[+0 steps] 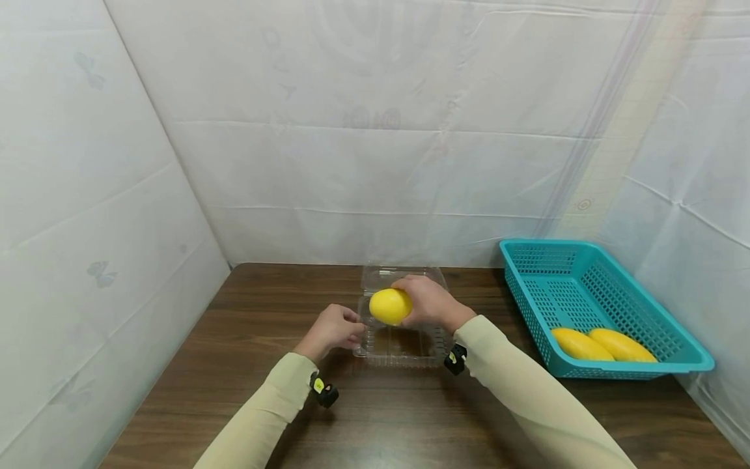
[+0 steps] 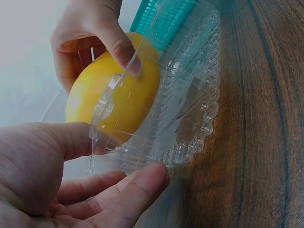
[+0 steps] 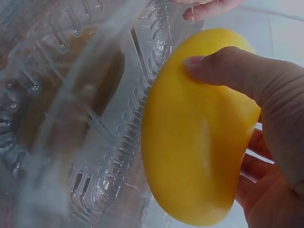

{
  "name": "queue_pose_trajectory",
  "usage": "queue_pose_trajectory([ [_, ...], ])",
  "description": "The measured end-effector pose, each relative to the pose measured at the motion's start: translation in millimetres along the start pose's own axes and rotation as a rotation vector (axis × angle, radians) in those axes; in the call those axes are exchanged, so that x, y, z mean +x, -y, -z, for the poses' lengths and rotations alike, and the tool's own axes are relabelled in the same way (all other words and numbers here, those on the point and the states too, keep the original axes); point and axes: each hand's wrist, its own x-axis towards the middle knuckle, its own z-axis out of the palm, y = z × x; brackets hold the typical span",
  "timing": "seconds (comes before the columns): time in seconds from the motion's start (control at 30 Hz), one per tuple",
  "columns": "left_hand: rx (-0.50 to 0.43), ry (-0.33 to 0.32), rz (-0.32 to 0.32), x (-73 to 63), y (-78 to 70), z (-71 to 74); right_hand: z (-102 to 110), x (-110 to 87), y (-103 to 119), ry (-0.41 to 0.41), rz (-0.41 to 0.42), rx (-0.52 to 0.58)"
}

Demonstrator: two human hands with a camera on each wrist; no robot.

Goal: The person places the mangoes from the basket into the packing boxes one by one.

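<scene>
A yellow mango is held over a clear plastic clamshell container, whose lid stands folded back at the far side. My right hand grips the mango; in the right wrist view its thumb lies across the mango's smooth skin. At the container's left edge is my left hand. In the left wrist view, the left thumb and forefinger pinch the container's side wall, with the thumb tip seen through the plastic.
A teal plastic basket stands at the right of the dark wooden table. Two more mangoes lie in its near end. White sheeting hangs behind and along both sides.
</scene>
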Motion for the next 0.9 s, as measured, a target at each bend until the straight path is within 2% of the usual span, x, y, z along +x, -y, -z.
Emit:
queue_pose_trajectory([
  [0.9,-0.004,0.011,0.012,0.5,2.5,-1.1,-8.2,8.2,7.8,0.062,-0.02,-0.059],
])
